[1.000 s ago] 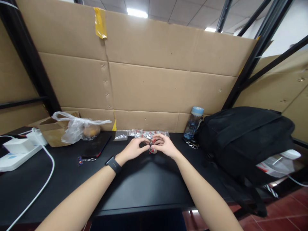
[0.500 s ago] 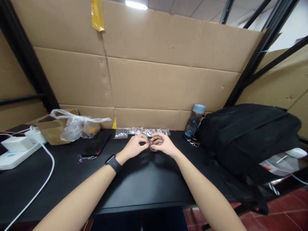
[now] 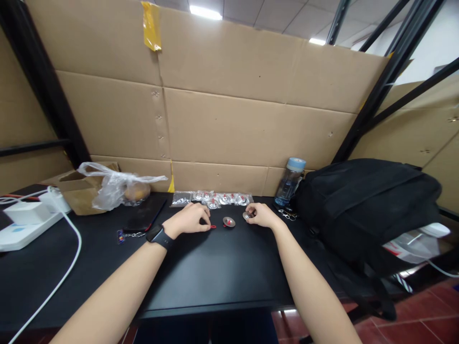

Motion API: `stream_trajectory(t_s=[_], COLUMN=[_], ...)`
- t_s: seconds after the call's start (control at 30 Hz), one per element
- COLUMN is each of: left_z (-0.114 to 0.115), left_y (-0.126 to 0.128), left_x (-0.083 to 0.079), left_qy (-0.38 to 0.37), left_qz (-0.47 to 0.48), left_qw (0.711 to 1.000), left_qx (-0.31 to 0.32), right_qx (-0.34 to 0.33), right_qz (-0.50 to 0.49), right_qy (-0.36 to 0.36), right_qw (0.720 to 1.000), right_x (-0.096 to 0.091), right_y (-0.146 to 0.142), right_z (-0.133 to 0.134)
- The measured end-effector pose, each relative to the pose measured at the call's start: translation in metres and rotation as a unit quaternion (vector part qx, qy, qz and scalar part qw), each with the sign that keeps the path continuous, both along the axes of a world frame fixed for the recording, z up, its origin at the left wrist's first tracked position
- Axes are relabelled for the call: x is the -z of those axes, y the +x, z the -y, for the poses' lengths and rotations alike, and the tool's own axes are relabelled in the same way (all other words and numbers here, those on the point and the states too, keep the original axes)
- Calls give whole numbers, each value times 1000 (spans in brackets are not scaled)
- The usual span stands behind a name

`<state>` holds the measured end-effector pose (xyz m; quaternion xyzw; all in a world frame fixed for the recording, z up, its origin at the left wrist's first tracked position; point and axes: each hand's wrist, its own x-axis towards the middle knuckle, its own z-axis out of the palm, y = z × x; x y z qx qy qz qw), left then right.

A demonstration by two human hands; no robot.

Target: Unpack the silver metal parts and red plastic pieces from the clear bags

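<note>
My left hand (image 3: 193,218), with a dark watch on the wrist, is closed at the fingertips on a thin red cord (image 3: 213,226) at the tabletop. My right hand (image 3: 262,215) pinches the edge of a small metal finger cymbal (image 3: 246,216), partly covered by the fingers. Between the hands lies another finger cymbal (image 3: 229,222), a round metal disc with red at its middle, touched by neither hand. Behind them, several similar discs in clear plastic bags (image 3: 224,198) form a row along the cardboard.
A black backpack (image 3: 369,205) and a blue-capped bottle (image 3: 289,181) stand on the right. To the left are a black phone-like case (image 3: 143,217), a knotted plastic bag (image 3: 111,188) and a white power strip (image 3: 25,231). A cardboard wall (image 3: 229,129) closes the back.
My hands have moved apart from their meeting point. One finger cymbal now lies on the table between them, another is in my right hand, and the red cord is at my left fingertips.
</note>
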<state>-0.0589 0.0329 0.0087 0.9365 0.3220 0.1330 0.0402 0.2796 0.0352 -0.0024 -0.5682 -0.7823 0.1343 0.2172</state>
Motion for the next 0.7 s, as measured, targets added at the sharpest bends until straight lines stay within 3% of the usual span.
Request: stream_trajectory(t_s=[0.1,0.27,0.53,0.7], left_z=[0,3,2,5], left_y=[1,10,24,33], left_x=[0,-1,9,9], left_qy=[-5,12,18,-78], left_qz=[6,52,170,256], left_qw=[1000,999,985,960], left_qx=[11,3,12,77], right_qx=[-43,-197,-207,-214], right_qz=[20,-39,-98,-215], right_qy=[31,31,104,48], right_qw=[998,979,968,952], right_x=[-5,-5,-1,-11], right_y=[-10,-44,-56,-57], right_z=[5,15,14,19])
